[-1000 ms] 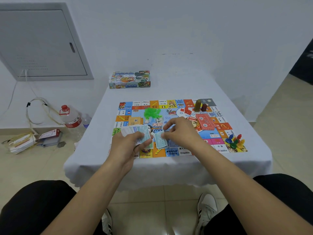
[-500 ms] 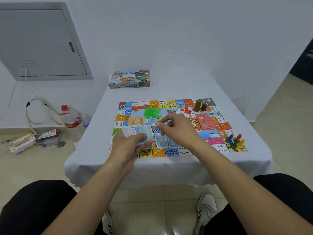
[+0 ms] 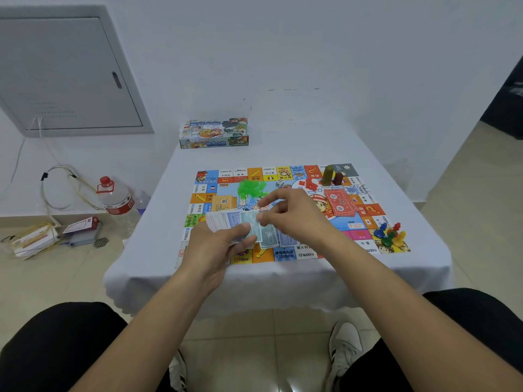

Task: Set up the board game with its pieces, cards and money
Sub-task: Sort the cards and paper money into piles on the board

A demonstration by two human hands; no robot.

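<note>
- The stack of paper money is fanned, its long axis running roughly left to right, over the near-left part of the game board, which lies flat on the counter close to the near edge.
- The left hand grips the fan from below, thumb pressed across the top notes, fingers curled under.
- The right hand hovers just right of the fan, wrist raised; its thumb and forefinger pinch the edge of the top note, the other fingers loosely spread above.
- Two or three dealt notes lie on the board's near edge, long axes pointing away from the person, just beside the fan.
- A red card deck lies tilted on the board's right half; an orange card deck lies on its left half.
- Green pieces are heaped near the board's centre; coloured pawns cluster at its near-right corner.
- The game box is closed, at the counter's far-left corner.
</note>
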